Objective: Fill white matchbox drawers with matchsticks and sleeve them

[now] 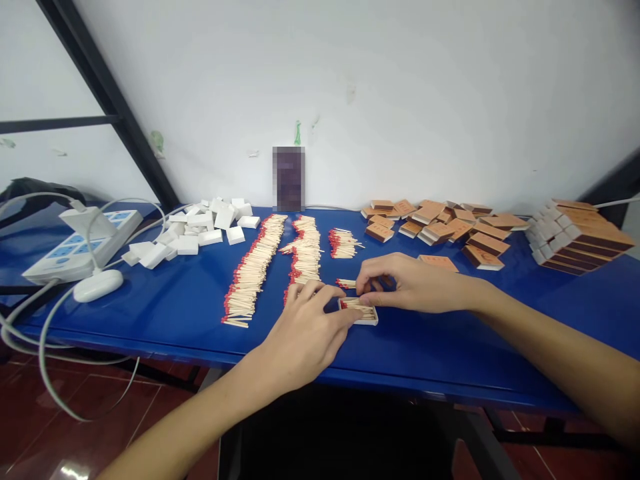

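A small white matchbox tray holding red-tipped matches lies near the front of the blue table. My left hand is closed around the tray's left end, its thumb over the matches and its other fingers bent beside the long match row. At the tray's far side, my right hand has its thumb and curled fingers drawn together; what is between them is hidden. Just behind the tray lie a few loose matches, close to my right fingertips. A small bunch of matches lies farther back.
Another long match row runs to the left. White trays are heaped at the back left, beside a power strip with cables. Orange matchbox sleeves are piled at the back right, near stacked matchboxes. A wall stands behind.
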Available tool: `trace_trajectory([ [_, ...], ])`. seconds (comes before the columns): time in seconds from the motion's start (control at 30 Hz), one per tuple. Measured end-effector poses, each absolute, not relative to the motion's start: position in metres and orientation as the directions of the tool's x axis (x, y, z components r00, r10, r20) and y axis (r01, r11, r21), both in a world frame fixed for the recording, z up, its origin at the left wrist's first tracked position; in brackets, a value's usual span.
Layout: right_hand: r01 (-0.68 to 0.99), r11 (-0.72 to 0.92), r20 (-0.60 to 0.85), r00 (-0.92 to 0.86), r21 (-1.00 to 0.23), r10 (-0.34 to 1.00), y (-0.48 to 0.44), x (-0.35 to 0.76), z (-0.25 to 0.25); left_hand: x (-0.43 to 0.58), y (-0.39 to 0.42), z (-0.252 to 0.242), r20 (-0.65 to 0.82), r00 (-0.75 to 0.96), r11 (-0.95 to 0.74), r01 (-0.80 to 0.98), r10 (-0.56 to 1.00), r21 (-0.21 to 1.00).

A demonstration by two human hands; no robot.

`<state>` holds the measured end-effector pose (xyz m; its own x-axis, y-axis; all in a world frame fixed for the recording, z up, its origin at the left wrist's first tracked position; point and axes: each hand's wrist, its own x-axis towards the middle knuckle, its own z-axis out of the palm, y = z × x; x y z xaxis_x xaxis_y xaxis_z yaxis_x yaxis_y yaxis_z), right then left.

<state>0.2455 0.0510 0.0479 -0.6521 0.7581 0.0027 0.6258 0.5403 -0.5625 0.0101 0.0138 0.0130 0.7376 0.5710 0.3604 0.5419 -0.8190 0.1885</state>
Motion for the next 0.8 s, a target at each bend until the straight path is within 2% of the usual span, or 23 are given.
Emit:
trace_trajectory([
  [0.27, 0.633, 0.559, 0.018, -0.653, -0.535, 0.757, 0.045, 0.240, 0.050, 0.011, 0.013, 0.011, 0.392, 0.714, -0.809, 0.561, 0.580, 0.176],
  [0.53, 0.632, 0.599, 0.023, -0.678, -0.492, 0.735, 0.038, 0.238, 0.055, 0.010, 0.013, 0.012, 0.385, 0.704, -0.801, 0.549, 0.597, 0.238],
  [0.8, 0.638, 0.624, 0.063, -0.675, -0.452, 0.735, 0.039, 0.236, 0.051, 0.010, 0.014, 0.009, 0.409, 0.697, -0.806, 0.548, 0.588, 0.224],
])
